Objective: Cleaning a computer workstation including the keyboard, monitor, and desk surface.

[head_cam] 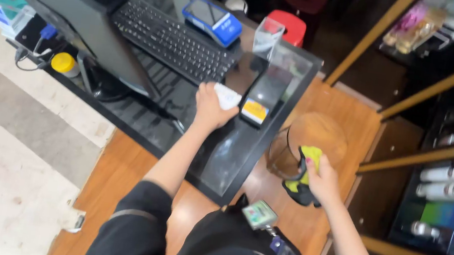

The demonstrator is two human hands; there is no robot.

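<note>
Behind the black glass table [215, 167], the left hand [210, 106] clamps a small white box [228, 95] beside the keyboard [174, 40], while right-hand [323, 181] fingers grip a yellow-black barcode scanner [303, 176], not yet aimed.

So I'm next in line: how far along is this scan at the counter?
Done: left hand holds a small white item on the black counter. In hand: right hand grips the yellow-black scanner, held off to the side. Left: aiming it at the item.
</note>
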